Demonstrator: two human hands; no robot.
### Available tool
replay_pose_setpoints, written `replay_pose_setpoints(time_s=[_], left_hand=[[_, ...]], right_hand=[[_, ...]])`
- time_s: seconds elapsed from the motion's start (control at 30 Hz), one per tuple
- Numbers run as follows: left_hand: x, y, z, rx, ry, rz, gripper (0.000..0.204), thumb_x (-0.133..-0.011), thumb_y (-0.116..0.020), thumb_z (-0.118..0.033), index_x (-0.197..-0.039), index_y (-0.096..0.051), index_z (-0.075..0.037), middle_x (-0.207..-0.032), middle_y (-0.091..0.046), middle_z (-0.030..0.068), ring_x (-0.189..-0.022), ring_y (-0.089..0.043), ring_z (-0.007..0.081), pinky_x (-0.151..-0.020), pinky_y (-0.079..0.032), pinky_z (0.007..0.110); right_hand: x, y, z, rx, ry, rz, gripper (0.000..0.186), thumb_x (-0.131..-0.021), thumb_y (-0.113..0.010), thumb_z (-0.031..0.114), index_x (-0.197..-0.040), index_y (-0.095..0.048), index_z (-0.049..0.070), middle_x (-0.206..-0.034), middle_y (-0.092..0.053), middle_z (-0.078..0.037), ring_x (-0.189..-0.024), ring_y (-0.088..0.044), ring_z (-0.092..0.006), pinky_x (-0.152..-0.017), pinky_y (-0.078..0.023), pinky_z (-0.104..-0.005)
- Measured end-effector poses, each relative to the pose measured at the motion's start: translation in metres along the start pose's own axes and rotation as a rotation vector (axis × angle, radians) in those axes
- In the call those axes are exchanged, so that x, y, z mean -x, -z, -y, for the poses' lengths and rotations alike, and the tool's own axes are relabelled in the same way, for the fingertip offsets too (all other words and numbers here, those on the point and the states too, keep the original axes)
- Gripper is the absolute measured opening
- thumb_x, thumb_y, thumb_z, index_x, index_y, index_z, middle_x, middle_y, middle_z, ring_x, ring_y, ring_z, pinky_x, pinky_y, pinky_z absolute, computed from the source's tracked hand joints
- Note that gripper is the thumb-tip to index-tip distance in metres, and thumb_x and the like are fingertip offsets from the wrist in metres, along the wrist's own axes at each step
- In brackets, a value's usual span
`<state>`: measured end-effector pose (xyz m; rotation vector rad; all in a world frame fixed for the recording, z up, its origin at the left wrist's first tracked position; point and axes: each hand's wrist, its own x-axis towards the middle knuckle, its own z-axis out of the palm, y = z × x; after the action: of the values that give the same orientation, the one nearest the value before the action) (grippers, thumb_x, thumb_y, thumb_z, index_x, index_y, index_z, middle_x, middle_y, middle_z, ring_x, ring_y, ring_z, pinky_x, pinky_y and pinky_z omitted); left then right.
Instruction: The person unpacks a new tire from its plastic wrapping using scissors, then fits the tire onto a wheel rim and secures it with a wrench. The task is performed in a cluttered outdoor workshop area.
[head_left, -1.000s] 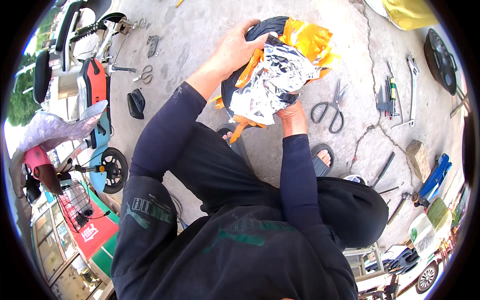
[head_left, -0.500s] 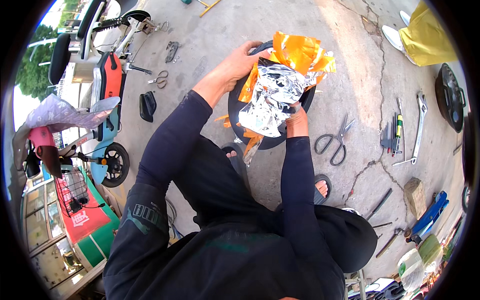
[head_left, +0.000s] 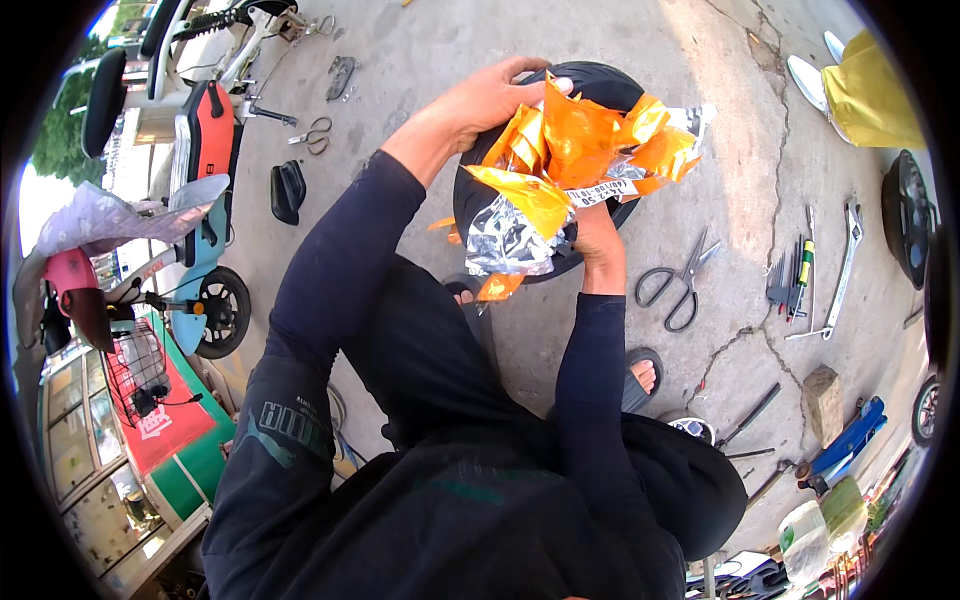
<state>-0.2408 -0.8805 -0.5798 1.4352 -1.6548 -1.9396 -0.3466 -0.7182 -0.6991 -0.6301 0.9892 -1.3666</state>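
One foil wrapper [head_left: 580, 135] partly covers a black tyre [head_left: 602, 82], left hand [head_left: 480, 106] clasping it; I cannot tell the right hand's [head_left: 598, 238] grip.

I make out a loose black top [head_left: 480, 555], its wide left sleeve [head_left: 265, 490] bearing a faded grey-green print, with a darker green mark across the chest. Snug navy undersleeves [head_left: 345, 255] reach the wrists; I see the left hand [head_left: 490, 103] and right hand [head_left: 600, 245] bare, plus black trousers [head_left: 425, 350] and dark open-toed sandals [head_left: 634, 395].
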Motion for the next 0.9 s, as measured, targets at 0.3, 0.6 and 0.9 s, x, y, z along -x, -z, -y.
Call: replay_pose_setpoints(time_s=[0.3,0.6,0.9], left_hand=[[-0.002,-0.015,-0.003,-0.12,-0.035,-0.147,0.078,-0.088,-0.075,-0.045,-0.139,-0.049,0.007,-0.118,-0.065,0.0179,-0.096,-0.068,0.0163,-0.077,-0.058,0.024],[0.012,-0.002,0.004,-0.273,-0.144,0.093,0.087,-0.084,-0.077,-0.045,-0.146,-0.042,0.005,-0.122,-0.062,0.0203,-0.101,-0.069,0.0209,-0.082,-0.058,0.026],[0.02,-0.067,-0.018,-0.427,-0.251,0.006,0.092,-0.075,-0.084,-0.042,-0.141,-0.046,0.009,-0.122,-0.063,0.0234,-0.103,-0.068,0.0246,-0.085,-0.057,0.028]], right_hand=[[0.069,0.159,-0.008,-0.787,0.364,-0.368,0.052,-0.093,-0.063,0.031,-0.135,-0.052,0.004,-0.129,-0.06,-0.016,-0.119,-0.058,-0.0305,-0.101,-0.05,-0.0473],[0.091,0.167,0.051,-0.319,0.17,-0.523,0.05,-0.091,-0.069,0.029,-0.129,-0.057,-0.002,-0.116,-0.067,-0.013,-0.101,-0.068,-0.0246,-0.086,-0.057,-0.0394],[0.039,0.065,-0.039,0.443,-0.412,-0.225,0.035,-0.083,-0.067,0.022,-0.108,-0.069,-0.001,-0.106,-0.072,-0.017,-0.098,-0.068,-0.0275,-0.083,-0.05,-0.0354]])
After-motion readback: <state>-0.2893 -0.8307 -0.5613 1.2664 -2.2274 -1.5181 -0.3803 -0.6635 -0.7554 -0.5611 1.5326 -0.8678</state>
